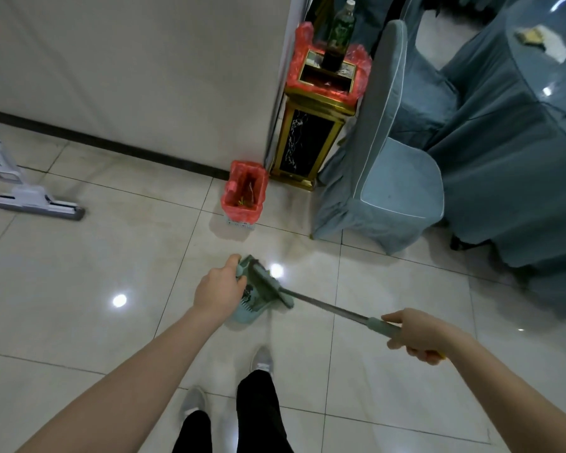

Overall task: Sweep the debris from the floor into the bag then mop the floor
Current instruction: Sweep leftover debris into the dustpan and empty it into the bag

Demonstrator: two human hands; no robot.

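Far to the left of both hands, a white mop lies with its head flat on the tiled floor, its handle running out of view at the left edge. The left hand has its fingers curled over the top of a pale green dustpan that sits on the floor just in front of the person's grey shoes. Straight beyond that hand, near the foot of the wall, stands a small bin lined with a red bag, with a few scraps inside it. The green broom has its head resting against the dustpan's mouth, right beside the left hand; its metal shaft slants back toward the right hand, which grips the green handle end in a closed fist. Beyond the hands and further right, a black and gold waste bin carries a bottle, next to blue-covered chairs.
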